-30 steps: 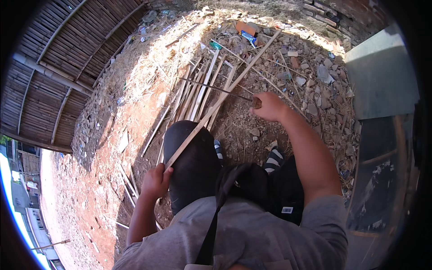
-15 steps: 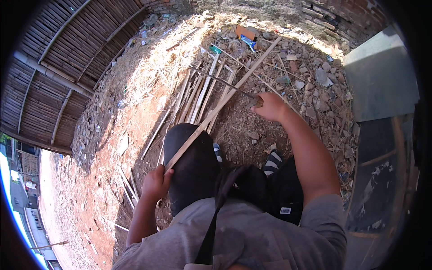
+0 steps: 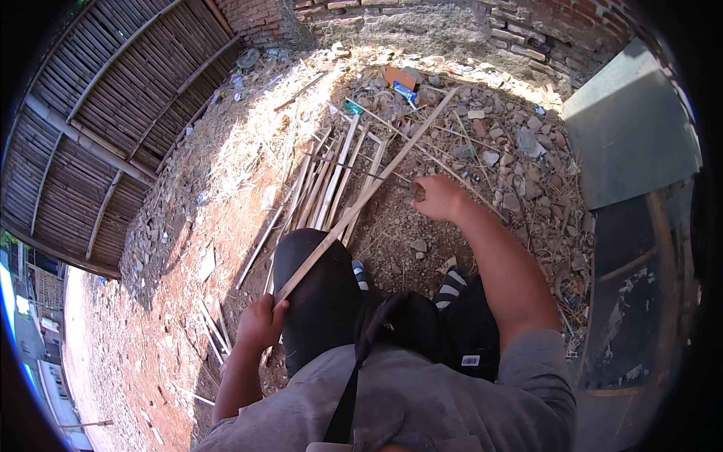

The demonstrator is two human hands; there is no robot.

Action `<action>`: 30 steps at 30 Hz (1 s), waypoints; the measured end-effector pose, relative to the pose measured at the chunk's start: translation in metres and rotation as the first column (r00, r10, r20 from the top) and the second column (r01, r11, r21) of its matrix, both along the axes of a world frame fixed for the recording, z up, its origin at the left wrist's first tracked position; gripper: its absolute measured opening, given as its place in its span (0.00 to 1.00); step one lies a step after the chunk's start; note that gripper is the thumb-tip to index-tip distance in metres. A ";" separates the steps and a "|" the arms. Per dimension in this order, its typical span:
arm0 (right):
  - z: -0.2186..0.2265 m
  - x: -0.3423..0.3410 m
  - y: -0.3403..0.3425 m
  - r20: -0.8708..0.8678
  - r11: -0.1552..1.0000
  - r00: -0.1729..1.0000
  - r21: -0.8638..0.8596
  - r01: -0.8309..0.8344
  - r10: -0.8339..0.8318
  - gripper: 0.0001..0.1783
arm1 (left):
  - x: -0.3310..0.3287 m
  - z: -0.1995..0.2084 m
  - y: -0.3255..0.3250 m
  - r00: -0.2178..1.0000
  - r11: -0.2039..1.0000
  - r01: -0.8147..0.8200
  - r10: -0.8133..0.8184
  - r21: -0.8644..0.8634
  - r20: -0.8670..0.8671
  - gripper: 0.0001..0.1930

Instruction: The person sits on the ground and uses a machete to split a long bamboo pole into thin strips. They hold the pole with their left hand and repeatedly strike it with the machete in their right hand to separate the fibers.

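Open dirt (image 3: pixel 388 241) lies on the near side of our right hand (image 3: pixel 437 198); the wooden strip (image 3: pixel 331 239) ends beyond it, over rubble (image 3: pixel 512 202). The thin blade (image 3: pixel 346 164) slants less than half a second earlier. We count two closed hands: our left grips one strip's near end, our right one blade's handle.

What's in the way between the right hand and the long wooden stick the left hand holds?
Only the thin dark tool that the right hand holds: it reaches out to the left and crosses the wooden stick. Nothing else visible stands between them. I can't tell whether the tool touches the stick.
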State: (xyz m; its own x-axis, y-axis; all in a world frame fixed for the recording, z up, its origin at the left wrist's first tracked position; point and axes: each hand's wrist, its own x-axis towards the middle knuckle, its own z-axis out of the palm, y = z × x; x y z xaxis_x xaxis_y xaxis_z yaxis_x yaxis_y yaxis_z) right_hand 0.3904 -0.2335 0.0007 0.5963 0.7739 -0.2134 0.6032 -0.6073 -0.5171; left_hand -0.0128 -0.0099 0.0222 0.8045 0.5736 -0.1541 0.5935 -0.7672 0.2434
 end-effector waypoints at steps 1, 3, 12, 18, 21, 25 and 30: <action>0.007 -0.011 0.003 0.048 0.998 0.997 -0.016 -0.066 0.067 0.17 | -0.004 -0.002 0.001 1.000 1.000 0.006 -0.007 0.002 0.004 0.24; 0.022 -0.036 0.008 0.131 0.979 0.971 -0.063 -0.193 0.200 0.15 | -0.005 -0.003 0.002 1.000 1.000 0.023 -0.023 -0.022 0.007 0.24; 0.007 -0.002 -0.006 -0.019 0.999 0.999 0.032 -0.031 0.032 0.15 | -0.005 -0.005 0.004 1.000 0.993 0.021 -0.019 -0.120 0.019 0.24; 0.023 -0.056 0.016 0.146 0.963 0.952 -0.047 -0.264 0.268 0.12 | -0.009 -0.007 0.006 1.000 0.986 0.020 -0.017 -0.168 0.023 0.24; 0.011 -0.030 0.014 0.088 0.957 0.954 0.010 -0.288 0.286 0.12 | -0.011 -0.012 0.009 0.997 0.981 0.052 -0.040 -0.186 0.070 0.23; -0.002 -0.008 0.002 0.022 0.982 0.994 0.157 -0.109 0.107 0.12 | -0.007 -0.014 0.009 0.994 0.988 0.039 -0.022 -0.152 0.111 0.23; 0.012 -0.046 0.017 0.187 0.968 0.956 0.074 -0.242 0.224 0.11 | -0.009 -0.012 0.004 0.999 0.993 0.021 -0.016 -0.112 0.047 0.23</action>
State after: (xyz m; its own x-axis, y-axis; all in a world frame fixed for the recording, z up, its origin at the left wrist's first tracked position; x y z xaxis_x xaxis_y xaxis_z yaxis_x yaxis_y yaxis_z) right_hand 0.3448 -0.2161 0.0126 0.4184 0.9074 -0.0401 0.8087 -0.3923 -0.4383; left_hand -0.0219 -0.0063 0.0106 0.8225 0.5398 -0.1794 0.5658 -0.7440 0.3555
